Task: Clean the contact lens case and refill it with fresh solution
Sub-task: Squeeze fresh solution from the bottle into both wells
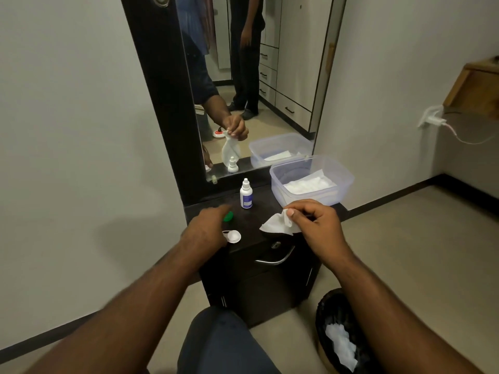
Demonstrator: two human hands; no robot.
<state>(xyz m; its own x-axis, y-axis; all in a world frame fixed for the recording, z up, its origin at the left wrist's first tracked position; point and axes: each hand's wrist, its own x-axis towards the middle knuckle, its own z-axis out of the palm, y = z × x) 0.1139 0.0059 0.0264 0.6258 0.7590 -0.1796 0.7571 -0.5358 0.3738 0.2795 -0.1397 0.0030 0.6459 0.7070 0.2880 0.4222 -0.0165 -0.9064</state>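
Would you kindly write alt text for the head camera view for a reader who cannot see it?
A person's right hand pinches a white tissue over a dark dresser top, while the blurred left hand reaches toward a green cap and white lens case. Behind stand a solution bottle and a plastic tissue tub.

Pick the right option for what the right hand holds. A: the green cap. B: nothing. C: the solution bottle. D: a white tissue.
D: the right hand pinches a white tissue above the dark cabinet top, while the solution bottle stands untouched further back.
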